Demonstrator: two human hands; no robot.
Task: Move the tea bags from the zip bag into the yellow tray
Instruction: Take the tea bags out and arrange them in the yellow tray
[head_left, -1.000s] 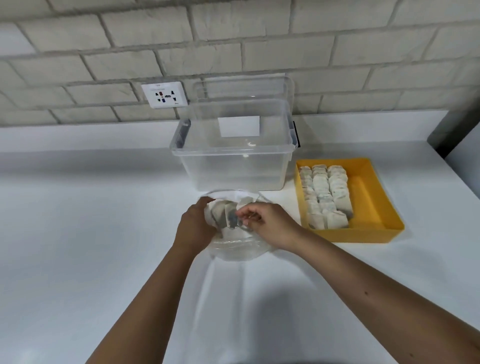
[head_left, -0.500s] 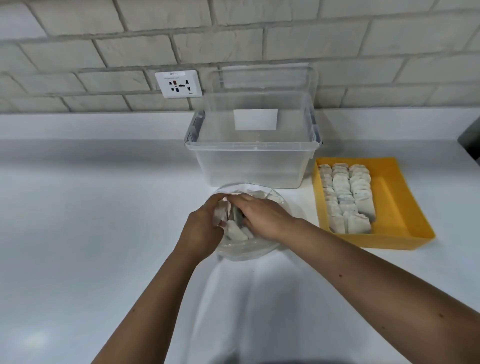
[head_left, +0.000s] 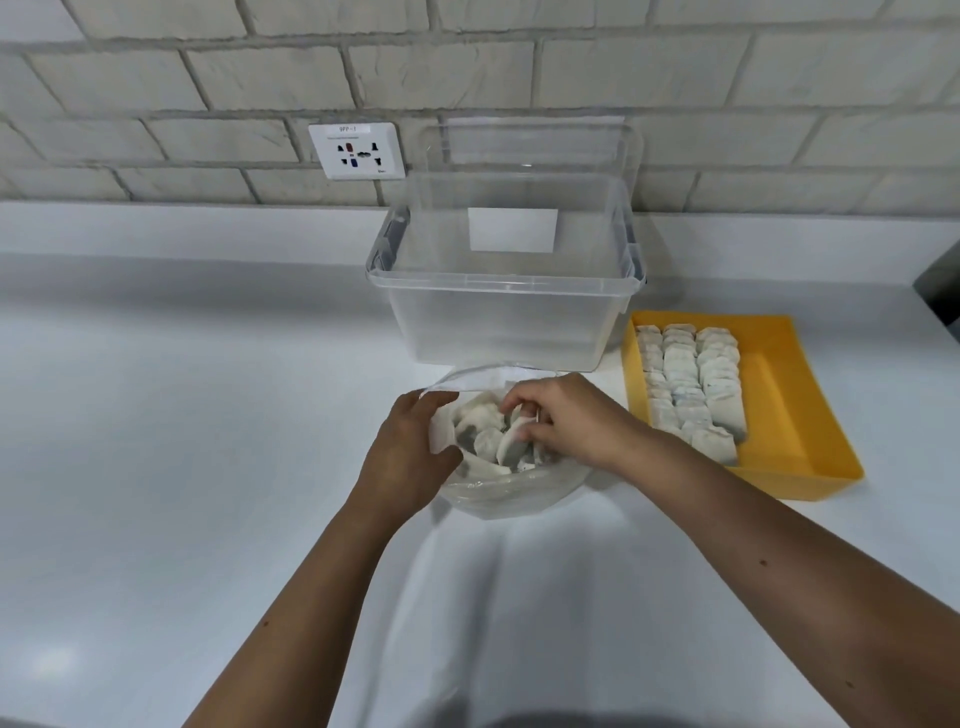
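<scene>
One tea bag (head_left: 511, 442) pinched in right grip (head_left: 566, 422); left grip (head_left: 410, 452) holds zip bag (head_left: 501, 494) rim.

A: cam setup?
B: one head cam, wide-angle. Sits above the white counter (head_left: 156, 467), looks forward and down toward the brick wall (head_left: 519, 78).
A: how near?
B: close. Forearms enter from the bottom edge. Left hand (head_left: 410, 457) and right hand (head_left: 566, 421) meet at the zip bag (head_left: 509, 493) just below frame centre. Single tea bags (head_left: 488, 441) are distinguishable.
A: framing?
B: clear bin (head_left: 498, 322) upper centre, socket (head_left: 357, 150) to its upper left, yellow tray (head_left: 789, 415) centre right. Mortar lines bend toward the frame edges.
</scene>
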